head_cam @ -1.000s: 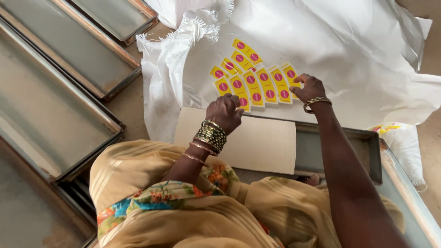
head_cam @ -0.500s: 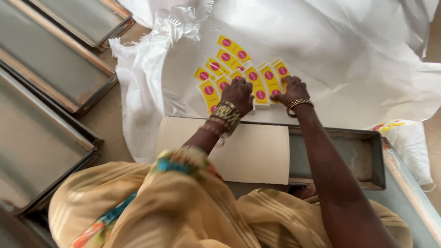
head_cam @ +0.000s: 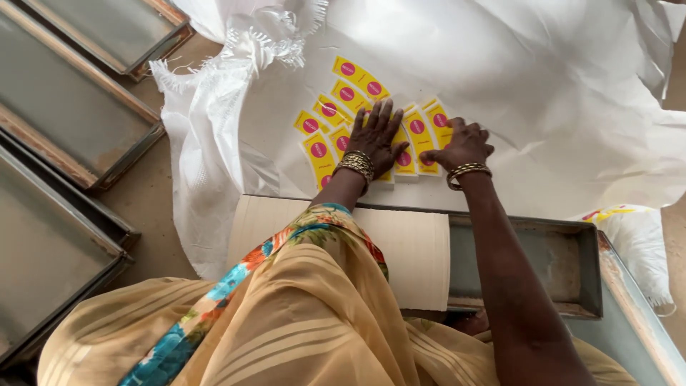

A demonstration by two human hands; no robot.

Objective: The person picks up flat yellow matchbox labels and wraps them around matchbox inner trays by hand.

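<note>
Both hands are down on a spread of yellow labels [head_cam: 348, 93], each with a pink round spot, laid out in rows on a white woven sheet [head_cam: 543, 78] that covers the floor. The left hand [head_cam: 377, 136] lies flat on the middle of the rows with its fingers open and fanned, palm pressing the labels, gripping nothing. The right hand [head_cam: 461, 145] sits just beside it, toward the right end of the rows, fingers curled down with the tips on the labels there; whether it pinches one I cannot tell. Each wrist wears gold bangles [head_cam: 356, 164]. The labels lie well in from the sheet's frayed left edge, and the nearest row runs close to the sheet's near edge. Just below that edge, between the hands and the body, stands a metal tray [head_cam: 572, 261] whose left part is filled by a pale stack of sheets [head_cam: 421, 246], while its right part is bare grey metal. Draped cloth in tan stripes with a flowered border [head_cam: 300, 314] covers the lap and left arm. Off the sheet's left edge, more long metal trays [head_cam: 64, 121] lie side by side on the bare ground. Near the tray's right end sits a white bag [head_cam: 639, 239].
</note>
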